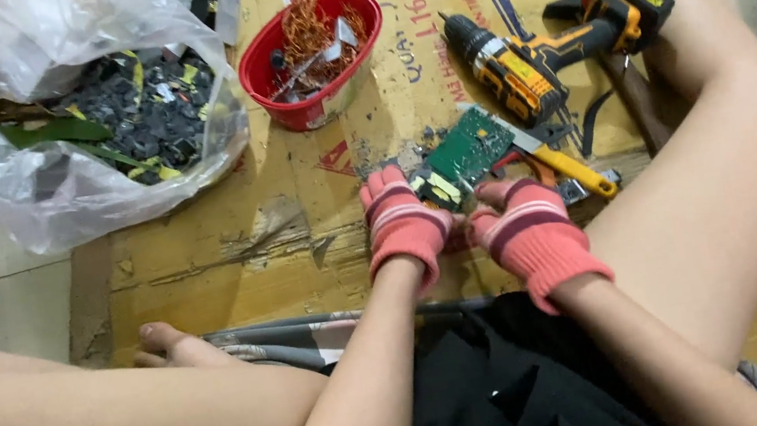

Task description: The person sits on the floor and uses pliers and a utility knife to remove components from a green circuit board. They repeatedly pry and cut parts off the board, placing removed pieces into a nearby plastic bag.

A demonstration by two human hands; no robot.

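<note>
The left hand [404, 224], wearing a pink striped knitted glove, is gripping the near end of a green rectangular circuit board [468, 150], fingers curled over its edge. The right hand [527, 225], in a matching glove, is pressing against the same board from the other side, fingers bent around it; a yellow-handled knife [554, 155] is lying just beyond this hand, and whether the hand is grasping it cannot be told. The board is resting tilted on the worn brown cardboard sheet [234, 256], directly ahead of both hands. Beyond the right hand is lying a yellow and black cordless drill [555, 48]. Farther ahead of the left hand are standing a red oval plastic bowl of copper wire [310, 46] and a clear plastic bag of dark scrap parts [85, 118].
</note>
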